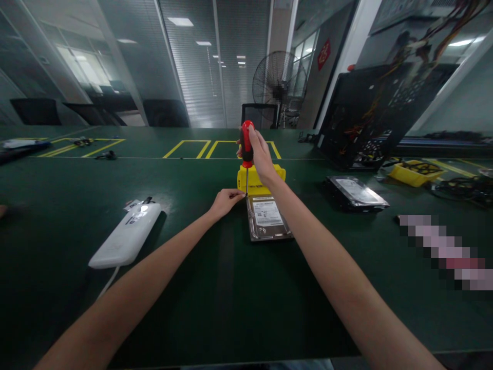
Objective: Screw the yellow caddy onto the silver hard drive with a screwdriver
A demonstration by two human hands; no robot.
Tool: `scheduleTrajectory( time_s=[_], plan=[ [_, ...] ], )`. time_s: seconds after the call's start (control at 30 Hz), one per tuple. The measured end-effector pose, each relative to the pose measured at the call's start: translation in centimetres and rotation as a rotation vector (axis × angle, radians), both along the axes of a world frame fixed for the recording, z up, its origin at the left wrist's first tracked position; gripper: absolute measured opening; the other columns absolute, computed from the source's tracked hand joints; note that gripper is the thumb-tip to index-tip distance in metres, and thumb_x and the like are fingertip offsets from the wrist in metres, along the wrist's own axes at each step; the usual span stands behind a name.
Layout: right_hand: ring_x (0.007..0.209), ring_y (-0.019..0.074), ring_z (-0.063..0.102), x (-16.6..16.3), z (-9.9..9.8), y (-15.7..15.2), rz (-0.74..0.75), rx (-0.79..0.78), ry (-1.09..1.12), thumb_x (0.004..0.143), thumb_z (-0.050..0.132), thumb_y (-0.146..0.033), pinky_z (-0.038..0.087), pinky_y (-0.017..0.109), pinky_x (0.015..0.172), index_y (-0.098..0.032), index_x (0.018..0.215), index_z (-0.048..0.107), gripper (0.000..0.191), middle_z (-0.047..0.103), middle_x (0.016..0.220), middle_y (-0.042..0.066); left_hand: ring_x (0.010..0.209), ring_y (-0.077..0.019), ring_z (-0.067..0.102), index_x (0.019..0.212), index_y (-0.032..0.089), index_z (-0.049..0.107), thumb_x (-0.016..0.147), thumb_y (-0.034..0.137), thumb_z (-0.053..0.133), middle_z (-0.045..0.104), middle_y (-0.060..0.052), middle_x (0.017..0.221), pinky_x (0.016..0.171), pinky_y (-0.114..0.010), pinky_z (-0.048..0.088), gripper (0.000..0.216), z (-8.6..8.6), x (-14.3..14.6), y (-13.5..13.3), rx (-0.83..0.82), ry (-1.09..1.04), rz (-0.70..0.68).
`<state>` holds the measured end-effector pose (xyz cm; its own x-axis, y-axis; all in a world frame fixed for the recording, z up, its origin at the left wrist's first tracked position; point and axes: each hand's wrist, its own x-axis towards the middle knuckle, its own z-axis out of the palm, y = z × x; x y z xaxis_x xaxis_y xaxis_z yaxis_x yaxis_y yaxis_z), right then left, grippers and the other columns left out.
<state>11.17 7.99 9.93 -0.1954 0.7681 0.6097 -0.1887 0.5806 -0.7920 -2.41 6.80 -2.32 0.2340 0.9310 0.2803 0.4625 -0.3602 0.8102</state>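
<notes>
Silver rectangular metal hard drive (pixel 266 218): flat on dark green tabletop (pixel 192 313). Left of drive: white rounded plastic slab (pixel 129 235). At drive's far left corner: left hand (pixel 224 202), fingertips bunched by tip of upright red-and-black-handled screwdriver (pixel 246 147); cannot tell if gripping it. Above drive: right hand (pixel 262 156), clamped round screwdriver handle. Behind drive: yellow plastic bin (pixel 256 180). Right of drive: second silver-and-black rectangular hard drive (pixel 356 192).

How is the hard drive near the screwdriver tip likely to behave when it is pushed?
The hard drive would probably stay stiff, since its casing looks metallic. It should slide rather than roll or tip, because it lies flat on the green tabletop. Pushed forward, it may soon bump the yellow bin just beyond it.
</notes>
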Motion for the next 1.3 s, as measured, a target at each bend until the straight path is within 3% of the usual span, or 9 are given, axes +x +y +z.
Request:
scheduleTrajectory(
  time_s=[0.1,0.3,0.6,1.3],
  plan=[
    [0.076,0.0151,0.059,-0.1,-0.2,0.3,-0.003,0.01,0.031,0.083,0.029,-0.071,0.051,0.033,0.064,-0.029,0.124,0.034,0.058,0.057,0.1,0.005,0.092,-0.0217,0.066,0.094,0.014,0.072,0.081,0.034,0.058,0.072,-0.009,0.098,0.085,-0.033,0.048,0.027,-0.3,0.0,0.2,0.003,-0.026,-0.014],
    [0.073,0.0137,0.059,0.0,-0.8,1.2,-0.021,-0.006,0.077,0.078,0.05,-0.065,0.053,0.031,0.062,-0.029,0.125,0.026,0.063,0.058,0.097,0.003,0.093,-0.0222,0.065,0.096,0.014,0.072,0.082,0.035,0.057,0.072,-0.009,0.1,0.085,-0.034,0.048,0.029,-0.2,-0.1,0.1,0.009,-0.04,-0.025],
    [0.072,0.0111,0.058,0.8,-0.9,2.0,0.024,0.035,0.038,0.086,0.04,-0.061,0.051,0.028,0.064,-0.029,0.123,0.041,0.049,0.057,0.106,0.005,0.094,-0.0226,0.064,0.1,0.013,0.071,0.081,0.039,0.059,0.071,-0.01,0.101,0.085,-0.034,0.047,0.035,0.4,-0.2,-0.5,-0.047,-0.104,-0.036],
    [0.077,0.0106,0.058,0.9,-1.0,2.2,-0.028,0.1,-0.001,0.089,0.031,-0.061,0.05,0.026,0.061,-0.031,0.127,0.038,0.049,0.052,0.121,0.005,0.093,-0.0225,0.065,0.101,0.014,0.071,0.081,0.039,0.06,0.071,-0.01,0.102,0.081,-0.033,0.048,0.033,0.0,-0.2,-0.4,-0.024,-0.09,-0.021]
  ],
)
